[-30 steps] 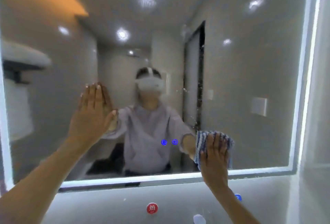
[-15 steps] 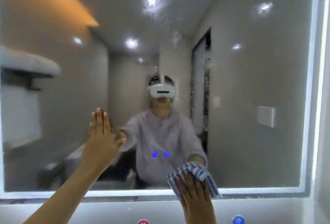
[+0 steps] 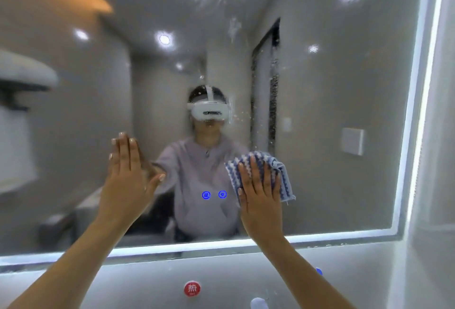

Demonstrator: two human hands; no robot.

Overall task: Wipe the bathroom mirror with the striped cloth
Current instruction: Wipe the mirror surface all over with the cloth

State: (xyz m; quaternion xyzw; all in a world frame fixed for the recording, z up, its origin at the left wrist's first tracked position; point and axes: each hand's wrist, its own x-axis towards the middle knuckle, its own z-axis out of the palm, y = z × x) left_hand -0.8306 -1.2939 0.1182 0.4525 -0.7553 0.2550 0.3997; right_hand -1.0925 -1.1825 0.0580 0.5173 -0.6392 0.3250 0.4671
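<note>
The bathroom mirror [image 3: 332,87] fills most of the view, framed by a lit white strip. White splash marks speckle the glass near its centre and top. My right hand [image 3: 259,200] lies flat, pressing the blue-and-white striped cloth [image 3: 275,168] against the glass right of centre. The cloth sticks out above and to the right of my fingers. My left hand [image 3: 128,180] rests flat on the glass left of centre, fingers together and pointing up, holding nothing.
Two small blue lit icons [image 3: 214,195] glow in the glass between my hands. Below the mirror's lit lower edge [image 3: 221,243] is a pale wall with a red round label [image 3: 192,288] and a blue dot [image 3: 318,271]. A white wall [image 3: 438,161] borders the right side.
My right hand slid the cloth leftward along the lower edge, then upward and to the right onto the glass. My left hand stays flat on the mirror.
</note>
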